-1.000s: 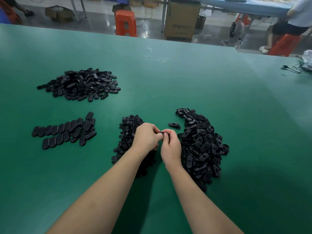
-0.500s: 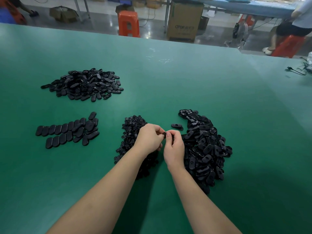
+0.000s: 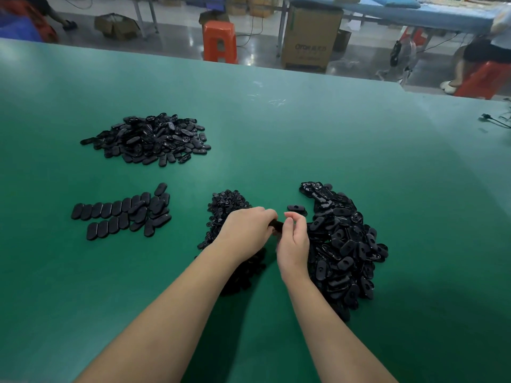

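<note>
My left hand [image 3: 244, 232] and my right hand [image 3: 293, 241] meet over the green table [image 3: 304, 139], both pinching one small black plastic piece [image 3: 277, 225] between their fingertips. Most of the piece is hidden by the fingers. Under my left hand lies a pile of small black parts [image 3: 226, 208]. To the right of my right hand spreads a large heap of black oval shells with holes [image 3: 343, 244]. A single oval shell [image 3: 296, 208] lies just beyond my fingers.
At the left, closed black ovals lie in neat rows [image 3: 121, 214]. A loose heap of black ovals [image 3: 149, 139] sits further back. A cable [image 3: 495, 121] lies at the right edge. Beyond the table stand an orange stool [image 3: 219, 41], a cardboard box [image 3: 311, 37] and a seated person [image 3: 486, 51].
My hands stay together on the piece; the right fingers have loosened slightly and the black piece shows more between them. The view shifted a little.
</note>
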Motion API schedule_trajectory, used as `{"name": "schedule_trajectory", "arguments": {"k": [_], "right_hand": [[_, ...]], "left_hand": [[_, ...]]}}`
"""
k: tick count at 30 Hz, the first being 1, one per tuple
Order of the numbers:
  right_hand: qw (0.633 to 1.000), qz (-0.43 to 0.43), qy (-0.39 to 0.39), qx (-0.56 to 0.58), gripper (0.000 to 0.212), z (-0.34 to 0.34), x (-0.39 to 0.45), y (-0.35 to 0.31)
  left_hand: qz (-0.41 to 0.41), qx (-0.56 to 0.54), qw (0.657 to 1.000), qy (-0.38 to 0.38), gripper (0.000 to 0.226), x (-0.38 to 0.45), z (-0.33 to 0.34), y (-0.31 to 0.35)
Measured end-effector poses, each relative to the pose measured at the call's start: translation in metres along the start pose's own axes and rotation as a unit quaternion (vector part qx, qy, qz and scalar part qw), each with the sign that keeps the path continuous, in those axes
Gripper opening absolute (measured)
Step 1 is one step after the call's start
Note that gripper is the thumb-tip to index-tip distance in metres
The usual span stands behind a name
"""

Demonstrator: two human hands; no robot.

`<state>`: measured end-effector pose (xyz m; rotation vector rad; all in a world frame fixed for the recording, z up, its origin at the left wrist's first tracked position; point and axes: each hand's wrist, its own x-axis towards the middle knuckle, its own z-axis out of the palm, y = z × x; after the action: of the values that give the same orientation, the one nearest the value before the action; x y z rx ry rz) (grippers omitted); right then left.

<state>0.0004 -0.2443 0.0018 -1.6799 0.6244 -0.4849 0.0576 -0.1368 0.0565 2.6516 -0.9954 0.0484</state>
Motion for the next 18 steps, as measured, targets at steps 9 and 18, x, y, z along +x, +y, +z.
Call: {"name": "schedule_trajectory", "arguments": {"k": [9, 18], "right_hand": [[0.999, -0.026, -0.008, -0.022, 0.01, 0.001, -0.003, 0.002], [0.999, -0.035, -0.015, -0.036, 0.016, 0.002, -0.003, 0.002]], "left_hand": [[-0.204, -0.024, 0.975, 0.087, 0.019, -0.045, -0.023, -0.093], [-0.435, -0.032, 0.875, 0.21, 0.029, -0.068, -0.039, -0.178]]}}
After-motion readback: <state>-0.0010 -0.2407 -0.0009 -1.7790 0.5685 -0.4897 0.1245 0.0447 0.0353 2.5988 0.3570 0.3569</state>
